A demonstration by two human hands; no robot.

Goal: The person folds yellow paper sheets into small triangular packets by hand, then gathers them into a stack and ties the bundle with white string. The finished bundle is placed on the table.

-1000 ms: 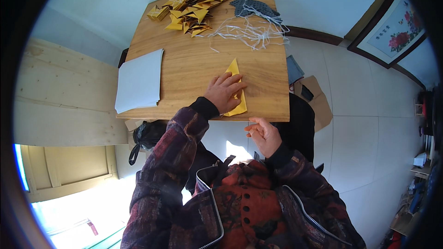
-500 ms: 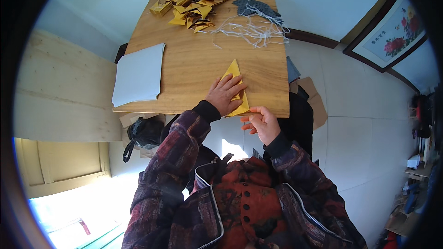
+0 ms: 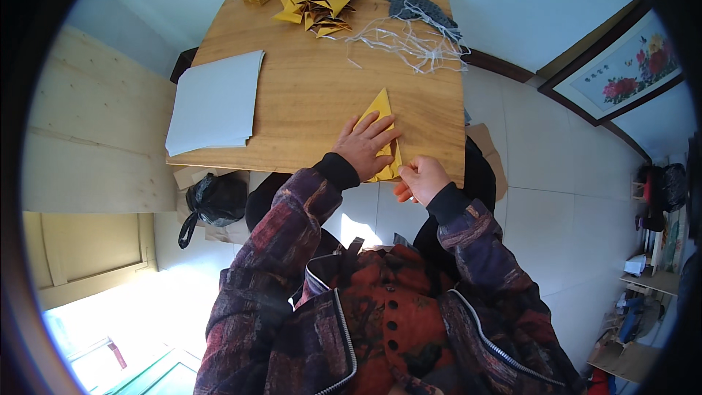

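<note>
A yellow folded paper [image 3: 383, 104], narrowing to a point at its far end, lies at the table's near edge. My left hand [image 3: 363, 148] rests flat across it with the fingers spread, hiding its middle. At the paper's near right corner, the thumb and forefinger of my right hand [image 3: 425, 178] pinch its edge. The other fingers of that hand curl below the table edge. Part of the near end of the paper shows between the hands.
On the wooden table [image 3: 307, 102], a stack of white sheets [image 3: 216, 102] lies at left. Folded yellow paper pieces [image 3: 322, 0], some tied in bundles, are heaped at the back. White strings [image 3: 409, 44] and a grey knitted cloth [image 3: 422, 11] lie far right. A black plastic bag [image 3: 216, 201] is below left.
The view has shifted slightly. My left hand still presses on the yellow paper, while the right thumb and forefinger have moved a little up along its right edge.
</note>
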